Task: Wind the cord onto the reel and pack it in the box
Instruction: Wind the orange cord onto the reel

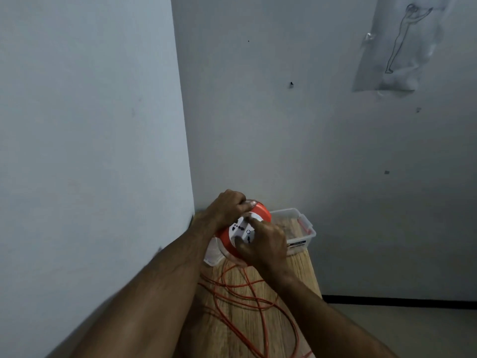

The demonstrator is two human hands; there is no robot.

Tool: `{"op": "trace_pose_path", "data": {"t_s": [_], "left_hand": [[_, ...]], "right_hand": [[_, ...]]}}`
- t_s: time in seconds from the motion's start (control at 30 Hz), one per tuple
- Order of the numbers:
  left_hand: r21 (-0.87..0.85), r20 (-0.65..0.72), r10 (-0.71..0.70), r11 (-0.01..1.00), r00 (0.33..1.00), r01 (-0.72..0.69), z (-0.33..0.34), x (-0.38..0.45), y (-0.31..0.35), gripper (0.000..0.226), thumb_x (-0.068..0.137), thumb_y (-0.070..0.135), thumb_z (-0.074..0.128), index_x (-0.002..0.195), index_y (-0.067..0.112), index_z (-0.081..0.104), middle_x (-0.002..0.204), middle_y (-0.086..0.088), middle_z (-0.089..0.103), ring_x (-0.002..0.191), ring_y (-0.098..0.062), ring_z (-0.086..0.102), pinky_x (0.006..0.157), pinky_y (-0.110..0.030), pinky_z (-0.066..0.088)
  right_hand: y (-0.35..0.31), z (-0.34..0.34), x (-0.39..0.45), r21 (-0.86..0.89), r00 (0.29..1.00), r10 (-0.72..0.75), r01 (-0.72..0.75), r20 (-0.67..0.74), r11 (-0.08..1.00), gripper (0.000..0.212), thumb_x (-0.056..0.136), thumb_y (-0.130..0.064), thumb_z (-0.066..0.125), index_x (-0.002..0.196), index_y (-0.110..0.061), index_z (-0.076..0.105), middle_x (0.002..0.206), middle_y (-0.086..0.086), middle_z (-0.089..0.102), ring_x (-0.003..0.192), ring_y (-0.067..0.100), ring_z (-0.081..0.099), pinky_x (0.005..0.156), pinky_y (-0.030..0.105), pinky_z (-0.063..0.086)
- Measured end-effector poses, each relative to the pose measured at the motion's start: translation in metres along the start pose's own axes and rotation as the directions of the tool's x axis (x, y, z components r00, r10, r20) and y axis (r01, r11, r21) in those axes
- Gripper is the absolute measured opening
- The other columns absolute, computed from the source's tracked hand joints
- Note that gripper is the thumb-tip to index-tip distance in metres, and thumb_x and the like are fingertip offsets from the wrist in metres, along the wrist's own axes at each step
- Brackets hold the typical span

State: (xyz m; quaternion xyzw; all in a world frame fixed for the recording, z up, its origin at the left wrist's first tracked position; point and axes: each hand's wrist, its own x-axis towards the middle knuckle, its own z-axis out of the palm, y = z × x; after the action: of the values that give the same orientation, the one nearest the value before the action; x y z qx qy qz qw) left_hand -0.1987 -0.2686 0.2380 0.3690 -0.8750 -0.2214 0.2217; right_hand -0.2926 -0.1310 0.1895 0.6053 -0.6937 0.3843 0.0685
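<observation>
We are winding: left hand (227,205) gripping the reel (260,215), right hand (263,244) curled on its hub, cord (247,298) lying loose (box (304,223) waiting), needing steady turning.

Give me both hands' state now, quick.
Left hand: grips the reel at its top rim.
Right hand: fingers curled on the reel's white face, gripping it.

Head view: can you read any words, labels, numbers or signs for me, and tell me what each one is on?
Nothing can be read.
Box: a dark label on its front wall, print too small and blurred.
Reel: small marks on its white socket face, including a ring symbol; no letters can be made out.
Paper on the wall: a line drawing of a figure, no text.
</observation>
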Motion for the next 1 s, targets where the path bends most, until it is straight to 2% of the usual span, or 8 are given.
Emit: {"op": "trace_pose_path", "data": {"t_s": [0.1, 0.2, 0.3, 0.4, 0.5, 0.67, 0.8, 1.0], "left_hand": [[0.010, -0.007, 0.006, 1.000, 1.000, -0.006, 0.001, 0.000, 0.003, 0.047, 0.096, 0.049, 0.054, 0.073, 0.010, 0.066, 0.068, -0.003, 0.066, 0.063, -0.018, 0.063, 0.064, -0.035, 0.052], [0.028, -0.007, 0.005, 1.000, 1.000, -0.005, 0.004, -0.002, -0.003, 0.048, 0.097, 0.048, 0.054, 0.074, 0.008, 0.065, 0.068, -0.005, 0.065, 0.063, -0.019, 0.062, 0.067, -0.038, 0.053], [-0.016, -0.026, -0.023, 1.000, 0.999, 0.022, 0.003, -0.005, -0.007, 0.049, 0.099, 0.046, 0.053, 0.076, 0.005, 0.066, 0.070, -0.008, 0.066, 0.065, -0.021, 0.063, 0.069, -0.038, 0.055], [-0.002, -0.035, -0.013, 1.000, 0.999, 0.012, -0.003, -0.005, -0.006, 0.045, 0.099, 0.044, 0.053, 0.070, 0.011, 0.063, 0.068, -0.004, 0.064, 0.064, -0.016, 0.061, 0.063, -0.027, 0.045], [0.002, -0.029, 0.000, 1.000, 1.000, 0.000, -0.005, -0.003, -0.006, 0.042, 0.100, 0.042, 0.054, 0.073, 0.010, 0.064, 0.069, -0.004, 0.064, 0.063, -0.015, 0.060, 0.062, -0.023, 0.040], [-0.008, -0.001, 0.012, 1.000, 1.000, -0.012, -0.004, -0.002, -0.003, 0.044, 0.099, 0.044, 0.055, 0.085, 0.005, 0.070, 0.082, -0.009, 0.070, 0.073, -0.019, 0.065, 0.071, -0.033, 0.053], [-0.021, 0.007, 0.020, 1.000, 1.000, -0.020, -0.001, -0.004, -0.002, 0.043, 0.097, 0.047, 0.055, 0.086, 0.009, 0.071, 0.084, -0.008, 0.071, 0.075, -0.018, 0.066, 0.076, -0.037, 0.056], [0.018, 0.030, 0.028, 0.999, 0.999, -0.029, 0.001, -0.001, 0.003, 0.039, 0.096, 0.048, 0.057, 0.076, 0.016, 0.064, 0.073, -0.001, 0.064, 0.067, -0.015, 0.062, 0.065, -0.029, 0.048]], "right_hand": [[-0.015, 0.001, -0.004, 0.160, 0.972, 0.231, -0.220, -0.052, 0.962, 0.055, 0.079, -0.053, 0.077, 0.123, -0.023, 0.066, 0.104, -0.004, 0.075, 0.088, 0.011, 0.071, 0.079, 0.026, 0.060], [-0.018, 0.004, -0.008, 0.168, 0.974, 0.227, -0.220, -0.024, 0.961, 0.055, 0.082, -0.052, 0.077, 0.124, -0.019, 0.066, 0.104, -0.002, 0.075, 0.087, 0.012, 0.071, 0.079, 0.030, 0.062], [-0.015, 0.003, -0.010, -0.031, 0.999, -0.037, 0.036, -0.027, 0.999, 0.050, 0.090, -0.045, 0.071, 0.129, -0.014, 0.063, 0.113, 0.005, 0.073, 0.095, 0.020, 0.073, 0.085, 0.037, 0.061], [-0.001, -0.001, -0.009, -0.221, 0.905, -0.415, 0.426, 0.095, 0.878, 0.050, 0.085, -0.035, 0.078, 0.128, -0.015, 0.061, 0.122, 0.013, 0.066, 0.113, 0.031, 0.064, 0.094, 0.054, 0.054], [0.011, -0.007, -0.003, -0.292, 0.820, -0.474, 0.561, 0.319, 0.774, 0.064, 0.076, -0.035, 0.084, 0.132, -0.024, 0.056, 0.135, 0.012, 0.054, 0.129, 0.033, 0.050, 0.103, 0.062, 0.044], [0.012, -0.021, 0.007, -0.292, 0.794, -0.443, 0.578, 0.416, 0.762, 0.075, 0.072, -0.037, 0.088, 0.139, -0.028, 0.056, 0.148, 0.014, 0.042, 0.139, 0.036, 0.042, 0.107, 0.063, 0.042], [0.014, -0.024, 0.010, -0.310, 0.796, -0.439, 0.578, 0.417, 0.755, 0.076, 0.071, -0.042, 0.089, 0.139, -0.028, 0.057, 0.148, 0.015, 0.043, 0.137, 0.036, 0.046, 0.105, 0.062, 0.044], [0.011, -0.014, 0.007, -0.269, 0.889, -0.362, 0.434, 0.280, 0.860, 0.071, 0.069, -0.052, 0.086, 0.131, -0.023, 0.064, 0.131, 0.014, 0.062, 0.117, 0.032, 0.063, 0.101, 0.054, 0.051]]}}
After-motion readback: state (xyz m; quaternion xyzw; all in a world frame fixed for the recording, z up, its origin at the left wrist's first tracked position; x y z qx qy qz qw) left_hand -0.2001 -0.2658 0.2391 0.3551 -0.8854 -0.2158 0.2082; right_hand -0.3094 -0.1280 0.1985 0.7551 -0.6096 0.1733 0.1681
